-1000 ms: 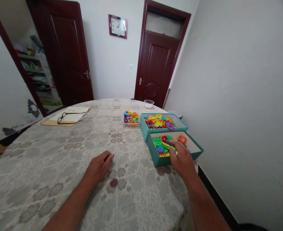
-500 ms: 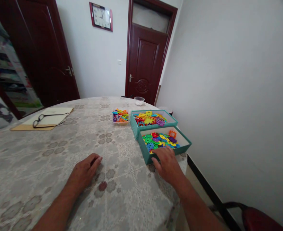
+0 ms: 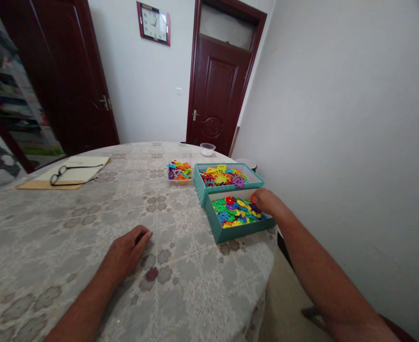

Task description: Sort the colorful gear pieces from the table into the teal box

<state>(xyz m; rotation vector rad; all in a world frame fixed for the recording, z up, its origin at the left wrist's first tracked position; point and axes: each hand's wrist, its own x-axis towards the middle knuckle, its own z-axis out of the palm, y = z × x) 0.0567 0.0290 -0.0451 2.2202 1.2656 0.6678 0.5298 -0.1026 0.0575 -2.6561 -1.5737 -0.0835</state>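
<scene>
My right hand [image 3: 266,201] reaches into the right end of the front green box [image 3: 214,227], its fingers closed on an orange building piece [image 3: 253,198]. Most of that piece is hidden behind the fingers. Round, notched plastic pieces [image 3: 236,211] in green, yellow, blue, purple and red fill the same box. On the patterned tablecloth, to the left of the box, rests my left hand [image 3: 129,249]. Its fingers are curled together, and I see nothing in them.
Behind the front box stands a second green box [image 3: 200,186] of colourful pieces. A small tub [image 3: 180,172] of mixed pieces sits left of it. Farther back is a clear bowl [image 3: 207,149]. Glasses [image 3: 63,175] lie on papers [image 3: 91,166] at the left. A wall [image 3: 338,118] bounds the right.
My right hand has moved from the front edge of the near box to its far right corner, closing on the orange piece. The left hand has stayed in place.
</scene>
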